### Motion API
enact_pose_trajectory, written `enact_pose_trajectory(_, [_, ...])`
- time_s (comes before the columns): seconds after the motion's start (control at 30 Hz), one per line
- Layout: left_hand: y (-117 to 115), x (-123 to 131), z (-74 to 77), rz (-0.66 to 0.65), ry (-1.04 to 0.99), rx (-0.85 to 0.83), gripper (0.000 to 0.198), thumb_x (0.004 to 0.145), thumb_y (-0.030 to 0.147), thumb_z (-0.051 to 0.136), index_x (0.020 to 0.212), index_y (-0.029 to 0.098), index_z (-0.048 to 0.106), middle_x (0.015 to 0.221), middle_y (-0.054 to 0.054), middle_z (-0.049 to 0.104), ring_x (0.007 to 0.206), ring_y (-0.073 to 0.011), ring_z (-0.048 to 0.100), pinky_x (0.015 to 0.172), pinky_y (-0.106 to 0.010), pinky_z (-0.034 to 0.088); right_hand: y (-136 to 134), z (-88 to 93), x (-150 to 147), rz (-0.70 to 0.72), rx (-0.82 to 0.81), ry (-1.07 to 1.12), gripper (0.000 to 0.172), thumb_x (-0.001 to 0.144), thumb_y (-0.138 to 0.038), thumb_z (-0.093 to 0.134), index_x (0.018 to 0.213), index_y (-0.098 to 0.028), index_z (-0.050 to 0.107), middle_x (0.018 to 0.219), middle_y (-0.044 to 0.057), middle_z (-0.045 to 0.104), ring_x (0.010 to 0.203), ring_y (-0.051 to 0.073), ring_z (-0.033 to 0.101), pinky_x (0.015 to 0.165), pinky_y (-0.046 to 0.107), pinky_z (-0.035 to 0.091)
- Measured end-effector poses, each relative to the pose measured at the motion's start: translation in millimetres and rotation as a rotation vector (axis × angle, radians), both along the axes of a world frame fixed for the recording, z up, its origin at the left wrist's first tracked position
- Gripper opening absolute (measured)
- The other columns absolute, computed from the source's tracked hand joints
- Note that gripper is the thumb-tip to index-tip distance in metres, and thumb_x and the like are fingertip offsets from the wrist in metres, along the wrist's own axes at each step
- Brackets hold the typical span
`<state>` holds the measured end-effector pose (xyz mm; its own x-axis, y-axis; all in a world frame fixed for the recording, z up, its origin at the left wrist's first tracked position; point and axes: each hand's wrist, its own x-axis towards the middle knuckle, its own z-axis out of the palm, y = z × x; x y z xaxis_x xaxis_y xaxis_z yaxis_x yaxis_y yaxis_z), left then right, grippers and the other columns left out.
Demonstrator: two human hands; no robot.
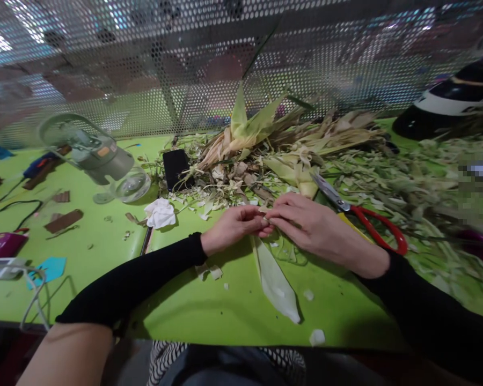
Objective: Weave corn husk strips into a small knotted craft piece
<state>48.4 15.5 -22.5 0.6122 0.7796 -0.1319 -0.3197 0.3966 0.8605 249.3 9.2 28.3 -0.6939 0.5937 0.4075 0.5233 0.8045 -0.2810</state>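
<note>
My left hand [233, 228] and my right hand [309, 225] meet at the middle of the green table [104, 252], fingertips pinched together on the top end of a pale green corn husk strip [276, 281]. The strip lies flat and runs from my fingers toward the table's near edge. Both forearms wear black sleeves. Red-handled scissors [362, 217] lie just right of my right hand, blades pointing away from me. A heap of corn husks [265, 145] sits right behind my hands.
A small tilted fan [90, 153] and a crumpled white tissue [160, 213] lie to the left, a black phone [176, 167] behind them. Cables, a glue gun [40, 166] and a pink device [2, 245] fill the far left. Husk scraps cover the right side. A perforated metal screen [185, 64] backs the table.
</note>
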Motion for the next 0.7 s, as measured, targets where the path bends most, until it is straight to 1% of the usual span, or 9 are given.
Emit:
enact_pose_trajectory(0.13, [0, -1, 1.3, -0.01, 0.0, -0.032, 0.023, 0.083, 0.021, 0.079, 0.099, 0.008, 0.069, 0.091, -0.007, 0.072, 0.082, -0.0129, 0.069, 0.087, -0.035, 0.051, 4, 2.0, 2, -0.034, -0.06, 0.014, 0.025, 0.099, -0.021, 0.048, 0.096, -0.017, 0.072, 0.092, 0.011, 0.07, 0.085, 0.024, 0.066, 0.073, 0.038, 0.054])
enact_pose_trajectory(0.2, [0, -2, 2.6, -0.028, 0.006, -0.032, 0.022, 0.083, 0.02, 0.079, 0.099, 0.008, 0.07, 0.092, -0.007, 0.072, 0.082, -0.0125, 0.069, 0.087, -0.035, 0.052, 5, 0.2, 1, -0.052, -0.077, 0.021, 0.023, 0.099, -0.023, 0.048, 0.093, -0.019, 0.07, 0.09, 0.01, 0.071, 0.084, 0.024, 0.067, 0.074, 0.038, 0.054])
enact_pose_trajectory(0.3, [0, -3, 4.2, -0.038, 0.041, 0.005, 0.02, 0.083, 0.021, 0.079, 0.097, 0.009, 0.07, 0.09, -0.007, 0.072, 0.081, -0.0116, 0.068, 0.087, -0.034, 0.052, 4, -3.5, 0, -0.033, -0.046, -0.002, 0.024, 0.099, -0.023, 0.048, 0.09, -0.021, 0.069, 0.085, 0.008, 0.073, 0.081, 0.024, 0.066, 0.073, 0.038, 0.052])
enact_pose_trajectory(0.37, [0, -3, 4.8, -0.025, 0.071, 0.033, 0.022, 0.083, 0.023, 0.08, 0.096, 0.01, 0.07, 0.089, -0.006, 0.072, 0.079, -0.0112, 0.068, 0.086, -0.033, 0.052, 3, -3.8, -1, -0.009, -0.032, -0.018, 0.025, 0.1, -0.024, 0.047, 0.091, -0.021, 0.07, 0.084, 0.008, 0.073, 0.079, 0.024, 0.066, 0.071, 0.037, 0.052])
enact_pose_trajectory(0.43, [0, -3, 5.4, -0.006, 0.069, 0.049, 0.024, 0.082, 0.027, 0.081, 0.096, 0.01, 0.07, 0.087, -0.006, 0.072, 0.079, -0.0112, 0.067, 0.085, -0.033, 0.052, 3, -1.3, -1, -0.016, -0.049, 0.004, 0.022, 0.101, -0.027, 0.048, 0.097, -0.022, 0.07, 0.087, 0.007, 0.074, 0.079, 0.023, 0.067, 0.07, 0.036, 0.052])
enact_pose_trajectory(0.53, [1, -2, 6.3, 0.03, 0.012, 0.037, 0.027, 0.082, 0.031, 0.081, 0.095, 0.01, 0.069, 0.086, -0.005, 0.072, 0.077, -0.0112, 0.067, 0.083, -0.032, 0.052, 4, 4.9, 3, -0.061, -0.063, 0.098, 0.017, 0.1, -0.028, 0.053, 0.102, -0.022, 0.069, 0.097, 0.008, 0.076, 0.088, 0.023, 0.07, 0.076, 0.037, 0.055])
enact_pose_trajectory(0.6, [1, -1, 6.6, 0.051, -0.013, 0.015, 0.027, 0.083, 0.03, 0.081, 0.097, 0.011, 0.069, 0.085, -0.005, 0.072, 0.075, -0.011, 0.067, 0.081, -0.032, 0.052, 6, 7.7, 5, -0.079, -0.048, 0.139, 0.015, 0.099, -0.026, 0.055, 0.099, -0.022, 0.07, 0.098, 0.008, 0.076, 0.091, 0.024, 0.071, 0.078, 0.037, 0.055])
enact_pose_trajectory(0.7, [0, 0, 5.9, 0.055, -0.014, -0.002, 0.027, 0.082, 0.028, 0.082, 0.098, 0.011, 0.069, 0.084, -0.004, 0.073, 0.074, -0.0111, 0.068, 0.08, -0.031, 0.052, 10, 7.9, 8, -0.069, -0.035, 0.143, 0.015, 0.099, -0.024, 0.055, 0.095, -0.021, 0.07, 0.092, 0.008, 0.075, 0.086, 0.023, 0.071, 0.076, 0.035, 0.055])
